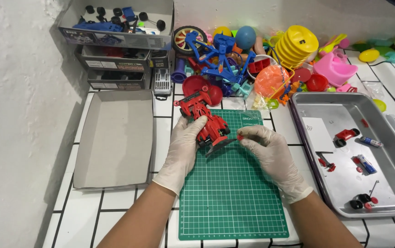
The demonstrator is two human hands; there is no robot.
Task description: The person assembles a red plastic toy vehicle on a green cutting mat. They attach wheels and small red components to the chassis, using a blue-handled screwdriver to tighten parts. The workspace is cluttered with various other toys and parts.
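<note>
Gripping the body of a red toy race car [204,120] from its side, the left hand [183,147] in a thin white glove holds it over the far half of a green gridded cutting mat [232,197]. The right hand [271,149], gloved too, has thumb and forefinger pinched on a small red part [240,137] just beside the car's near end. Nearer than both grips the mat lies bare to its front edge, flat and matte. Left of the left hand sits a shallow grey cardboard box lid [115,138]; right of the right hand a shiny metal tray [344,115] with raised rim holds small red, blue and black parts. Beyond the car, a heap of glossy plastic toys crowds the wall: a blue toy bike frame [220,55], stacked yellow discs [296,43], a pink scoop-shaped toy [333,69].
</note>
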